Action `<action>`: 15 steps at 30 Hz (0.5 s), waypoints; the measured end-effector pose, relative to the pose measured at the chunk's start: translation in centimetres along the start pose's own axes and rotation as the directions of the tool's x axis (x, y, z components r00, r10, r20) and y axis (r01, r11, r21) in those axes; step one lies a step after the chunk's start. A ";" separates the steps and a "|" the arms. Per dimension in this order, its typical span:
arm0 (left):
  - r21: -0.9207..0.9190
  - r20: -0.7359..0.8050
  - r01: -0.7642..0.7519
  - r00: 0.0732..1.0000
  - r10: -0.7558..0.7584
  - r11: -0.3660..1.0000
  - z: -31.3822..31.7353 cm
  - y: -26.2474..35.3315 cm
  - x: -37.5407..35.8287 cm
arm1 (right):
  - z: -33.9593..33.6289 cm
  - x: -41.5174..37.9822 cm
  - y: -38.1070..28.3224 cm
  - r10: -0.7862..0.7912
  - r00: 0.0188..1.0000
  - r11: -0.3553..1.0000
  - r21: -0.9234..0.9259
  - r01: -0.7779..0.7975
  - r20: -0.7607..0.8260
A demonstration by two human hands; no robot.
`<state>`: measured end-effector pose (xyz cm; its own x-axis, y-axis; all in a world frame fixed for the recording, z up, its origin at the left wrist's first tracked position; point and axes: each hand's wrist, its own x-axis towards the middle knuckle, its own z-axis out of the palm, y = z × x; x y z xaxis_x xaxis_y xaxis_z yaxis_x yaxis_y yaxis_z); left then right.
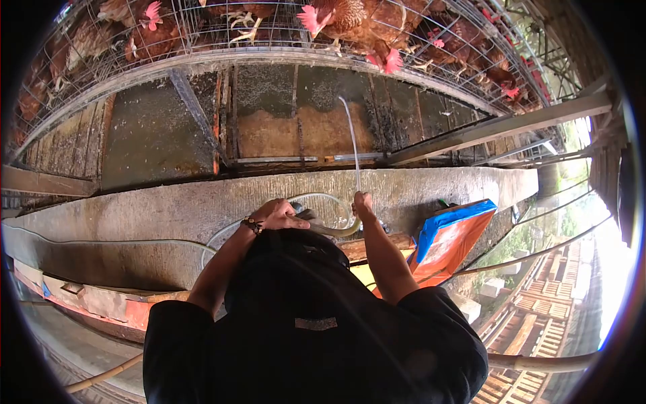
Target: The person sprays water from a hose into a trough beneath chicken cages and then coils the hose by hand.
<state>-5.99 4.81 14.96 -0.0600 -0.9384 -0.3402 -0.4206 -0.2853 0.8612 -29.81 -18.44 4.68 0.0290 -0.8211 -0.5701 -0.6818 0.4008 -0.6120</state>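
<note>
My right hand [363,206] is closed round the front end of a pale hose [343,232], held out ahead of my body. A thin water jet [351,135] shoots forward from it onto the wet boards below the cages. Close to my waist, my left hand [274,215] is curled over a rear stretch of the same hose; its fingertips are partly hidden. The hose curves between both hands, loops near my feet and trails off left along the walkway. The boards [303,135] are part brown, part covered by dark wet muck.
Wire cages [269,37] with several brown hens [363,20] run across the far side. Wooden braces [505,128] slant beneath them. I stand over a wet concrete walkway [134,209]. An orange trough with a blue edge [451,239] stands at right; another trough [101,303] lies left.
</note>
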 end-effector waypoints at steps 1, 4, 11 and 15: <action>-0.001 0.000 0.001 1.000 -0.001 1.000 0.0 0.0 0.0 | -0.1 0.2 0.5 -0.031 0.999 1.000 0.001 0.031 0.015; 0.000 0.007 0.006 1.000 -0.006 1.000 0.1 -0.3 0.2 | 0.0 -0.1 1.0 -0.007 0.999 1.000 -0.022 0.007 0.037; -0.013 0.022 0.017 1.000 -0.017 1.000 0.0 -0.9 0.4 | 0.7 0.5 2.6 0.113 0.991 0.993 0.012 -0.114 0.078; -0.015 0.018 0.010 1.000 -0.010 1.000 -0.1 -1.1 0.5 | 0.9 0.9 2.3 0.071 0.995 0.997 0.035 -0.073 0.066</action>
<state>-5.44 4.65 13.88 -0.0719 -0.9320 -0.3554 -0.4078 -0.2977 0.8632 -30.71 -17.86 2.28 0.0286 -0.7623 -0.6465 -0.6564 0.4734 -0.5873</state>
